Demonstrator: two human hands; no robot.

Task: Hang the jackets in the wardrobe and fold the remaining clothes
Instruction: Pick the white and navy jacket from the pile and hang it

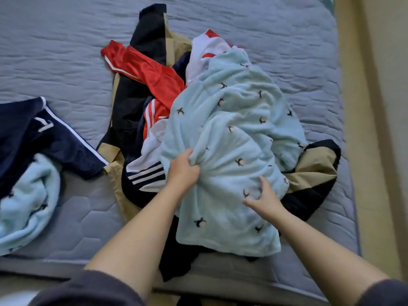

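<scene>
The left hand (183, 168) gripped a bunch of the blue fleece (231, 120); the right hand (266, 200), near it, had bent fingers dug into the same cloth, though whether they truly held it could not be told. The fleece lay atop the pile on the mattress (66, 51), covering part of a black-and-tan jacket (134, 93). The step looked like sorting: next, the fleece needed lifting clear and spreading flat for folding.

A bedroom in a home: a bare quilted grey-blue mattress (265, 29) fills the view, with a heap of clothes (231, 129) on its middle, more garments (44, 140) at its left edge and a cream surface (375, 129) along its right side
</scene>
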